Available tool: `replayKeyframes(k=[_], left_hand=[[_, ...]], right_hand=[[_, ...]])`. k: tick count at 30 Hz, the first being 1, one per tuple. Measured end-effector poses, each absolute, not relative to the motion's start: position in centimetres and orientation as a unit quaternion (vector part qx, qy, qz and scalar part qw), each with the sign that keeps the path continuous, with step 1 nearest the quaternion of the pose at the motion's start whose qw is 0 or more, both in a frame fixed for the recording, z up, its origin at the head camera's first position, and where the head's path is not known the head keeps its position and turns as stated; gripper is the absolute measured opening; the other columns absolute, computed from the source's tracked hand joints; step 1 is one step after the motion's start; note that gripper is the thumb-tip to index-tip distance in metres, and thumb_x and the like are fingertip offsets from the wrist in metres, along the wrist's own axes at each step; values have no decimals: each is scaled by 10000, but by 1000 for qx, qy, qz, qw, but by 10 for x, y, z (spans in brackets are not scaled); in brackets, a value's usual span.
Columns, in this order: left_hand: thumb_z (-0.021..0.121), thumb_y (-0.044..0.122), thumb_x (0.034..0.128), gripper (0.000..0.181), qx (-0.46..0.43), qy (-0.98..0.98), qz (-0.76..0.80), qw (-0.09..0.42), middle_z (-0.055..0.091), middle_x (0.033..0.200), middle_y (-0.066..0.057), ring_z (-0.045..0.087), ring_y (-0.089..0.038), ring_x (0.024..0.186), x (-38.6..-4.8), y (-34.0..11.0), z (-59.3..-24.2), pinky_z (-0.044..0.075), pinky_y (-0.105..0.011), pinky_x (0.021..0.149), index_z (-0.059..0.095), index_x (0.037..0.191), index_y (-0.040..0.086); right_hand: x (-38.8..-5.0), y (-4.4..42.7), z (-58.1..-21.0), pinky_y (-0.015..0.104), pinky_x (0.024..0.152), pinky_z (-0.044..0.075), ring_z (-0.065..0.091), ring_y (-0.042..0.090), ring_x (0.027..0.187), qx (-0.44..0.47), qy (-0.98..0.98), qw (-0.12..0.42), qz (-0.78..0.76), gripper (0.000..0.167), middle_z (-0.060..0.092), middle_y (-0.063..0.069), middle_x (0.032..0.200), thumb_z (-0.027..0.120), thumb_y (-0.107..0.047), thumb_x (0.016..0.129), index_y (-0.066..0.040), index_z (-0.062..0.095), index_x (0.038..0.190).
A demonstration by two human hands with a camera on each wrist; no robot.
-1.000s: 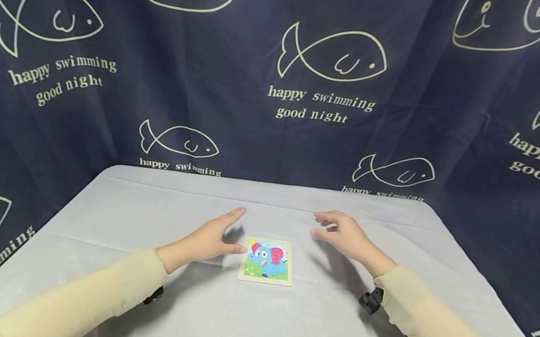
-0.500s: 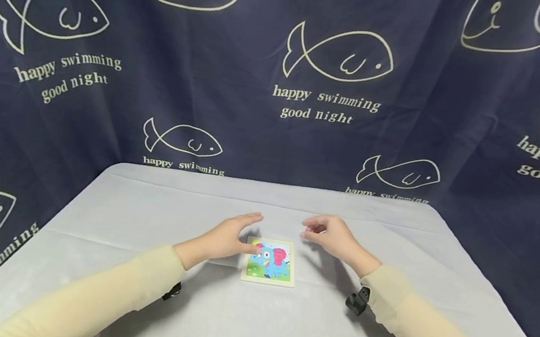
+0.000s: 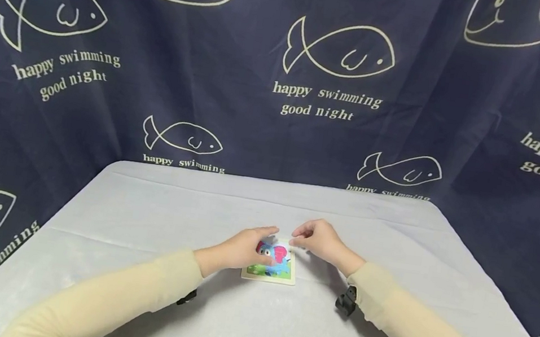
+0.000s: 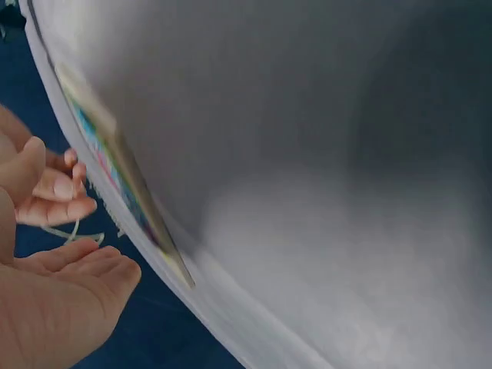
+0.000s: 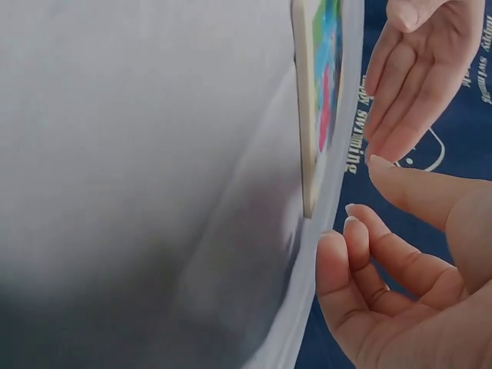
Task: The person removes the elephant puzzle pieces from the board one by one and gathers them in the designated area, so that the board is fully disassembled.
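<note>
A square puzzle board (image 3: pixel 272 272) with a pale frame and a blue elephant picture lies on the table. Over its left part hovers my left hand (image 3: pixel 237 249), fingers extended and thumb apart, covering some of the picture. My right hand (image 3: pixel 324 241) is by the board's upper right corner, its fingers loosely bent with nothing between them. In the right wrist view the thumb and fingertips of my right hand (image 5: pixel 415 269) stand apart beside the board (image 5: pixel 307 115). The left wrist view shows the board (image 4: pixel 127 173) edge-on, with my left hand (image 4: pixel 69 307) above it, holding nothing.
A pale grey cloth covers the table (image 3: pixel 249 325). Behind and at both sides hangs a dark blue curtain (image 3: pixel 251 75) with fish outlines and lettering. Small black devices (image 3: pixel 346 302) are strapped at the wrists.
Both hands have moved inward toward each other; the left now hovers over the board and the right has come to its upper right corner. The board shows no clear movement on the table.
</note>
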State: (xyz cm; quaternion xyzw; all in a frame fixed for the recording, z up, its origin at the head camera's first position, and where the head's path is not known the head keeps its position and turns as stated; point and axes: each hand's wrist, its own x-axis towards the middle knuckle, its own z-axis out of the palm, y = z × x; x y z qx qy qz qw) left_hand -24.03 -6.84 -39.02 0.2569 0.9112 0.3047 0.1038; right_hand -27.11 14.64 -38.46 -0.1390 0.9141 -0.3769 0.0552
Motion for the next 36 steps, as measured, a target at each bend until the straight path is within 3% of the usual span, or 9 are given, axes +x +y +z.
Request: replayKeyframes(k=[12, 19, 26, 36], left_hand=[[685, 295, 908, 607, 243, 934, 252, 77, 479, 1466, -138, 420, -267, 1389, -231, -49, -398, 344, -378, 1169, 487, 1394, -11], [749, 313, 851, 647, 219, 946, 231, 69, 502, 1447, -133, 459, -270, 1358, -226, -42, -399, 388, -372, 1139, 522, 1368, -3], [770, 336, 824, 622, 210, 954, 208, 44, 525, 1420, -143, 513, -307, 1305, -222, -43, -403, 430, -381, 1102, 583, 1307, -9], [786, 354, 804, 623, 206, 958, 197, 35, 543, 1401, -141, 544, -329, 1266, -224, -42, -403, 446, -386, 1088, 607, 1284, 0]], right_hand=[[-269, 143, -391, 231, 622, 436, 520, 119, 656, -129, 931, 62, -336, 111, 634, -2, 664, 810, -124, 748, -55, 742, 801], [-266, 140, -391, 228, 607, 432, 493, 113, 626, -123, 932, 67, -336, 161, 591, -5, 634, 837, -116, 722, -38, 733, 817], [-266, 132, -392, 278, 715, 482, 513, 120, 640, -127, 940, 58, -312, 194, 616, 1, 648, 856, -107, 692, -34, 743, 832], [-262, 130, -391, 235, 604, 482, 540, 106, 603, -137, 943, 31, -300, 217, 663, 21, 683, 862, -78, 673, -6, 732, 832]])
